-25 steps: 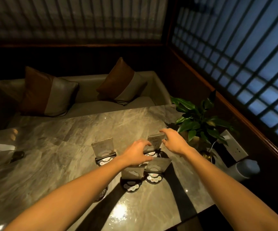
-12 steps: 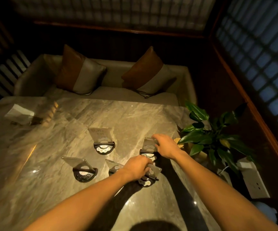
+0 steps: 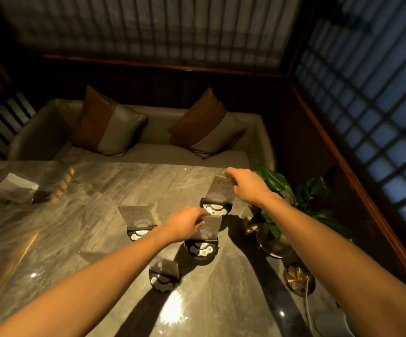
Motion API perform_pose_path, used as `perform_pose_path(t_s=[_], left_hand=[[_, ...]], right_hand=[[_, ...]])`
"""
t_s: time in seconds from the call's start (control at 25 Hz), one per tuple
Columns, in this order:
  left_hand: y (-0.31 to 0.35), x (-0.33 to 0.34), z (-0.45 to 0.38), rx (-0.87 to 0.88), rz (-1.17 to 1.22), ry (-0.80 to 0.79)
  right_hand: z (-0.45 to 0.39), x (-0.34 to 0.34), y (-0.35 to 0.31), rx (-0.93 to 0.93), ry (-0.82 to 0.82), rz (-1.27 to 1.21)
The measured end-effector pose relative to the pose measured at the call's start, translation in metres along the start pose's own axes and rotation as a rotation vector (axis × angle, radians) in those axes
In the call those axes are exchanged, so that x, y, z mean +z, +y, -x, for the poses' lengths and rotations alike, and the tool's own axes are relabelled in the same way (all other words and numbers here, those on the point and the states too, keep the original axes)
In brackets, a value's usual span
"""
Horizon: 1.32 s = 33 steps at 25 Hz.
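Note:
Several small sign stands, each a clear card in a round black base, stand on a marble table (image 3: 75, 215). My right hand (image 3: 245, 186) pinches the top of the far right stand (image 3: 217, 198). My left hand (image 3: 184, 224) grips the upper edge of the card of the middle stand (image 3: 203, 244). Another stand (image 3: 138, 220) sits free to the left of my left hand, and a nearer stand (image 3: 164, 273) sits just right of my left forearm. One more clear card (image 3: 87, 254) shows partly behind that forearm.
A potted plant (image 3: 277, 210) stands at the table's right edge, close to my right arm. A round brass object (image 3: 298, 279) with a white cable lies nearer. A white folded card holder (image 3: 18, 188) sits far left. Beyond the table is a sofa (image 3: 148, 152) with two cushions.
Both hands have moved farther out over the table. The right hand has carried its stand toward the far right edge, and the left hand's stand is now upright and farther from me.

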<state>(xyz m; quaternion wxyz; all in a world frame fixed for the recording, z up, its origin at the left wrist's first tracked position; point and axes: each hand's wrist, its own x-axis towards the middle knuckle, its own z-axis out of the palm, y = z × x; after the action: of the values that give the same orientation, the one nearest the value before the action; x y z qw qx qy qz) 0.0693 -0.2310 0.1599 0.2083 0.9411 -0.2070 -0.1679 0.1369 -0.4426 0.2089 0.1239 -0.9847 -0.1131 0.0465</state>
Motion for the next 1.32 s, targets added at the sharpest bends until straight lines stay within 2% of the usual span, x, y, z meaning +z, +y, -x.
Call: perform_pose_path(t_s=[0.2,0.32,0.52,0.92,1.32], left_hand=[[0.005,-0.041,-0.055,-0.043,0.007,0.112],[0.017,-0.053,-0.1,-0.085,0.0,0.203],[0.035,-0.054,-0.187,-0.154,0.042,0.245],[0.059,-0.012,-0.336,-0.163,0.066,0.125],[0.062,0.016,-0.412,-0.133,0.119,0.079]], right_hand=[[-0.03,-0.046,0.054,0.061,0.136,-0.047],[-0.05,-0.064,0.103,0.077,0.115,-0.058],[-0.087,-0.07,0.183,0.117,0.05,-0.061],[-0.133,-0.031,0.301,0.183,-0.092,-0.068],[-0.16,0.0,0.345,0.185,-0.12,-0.122]])
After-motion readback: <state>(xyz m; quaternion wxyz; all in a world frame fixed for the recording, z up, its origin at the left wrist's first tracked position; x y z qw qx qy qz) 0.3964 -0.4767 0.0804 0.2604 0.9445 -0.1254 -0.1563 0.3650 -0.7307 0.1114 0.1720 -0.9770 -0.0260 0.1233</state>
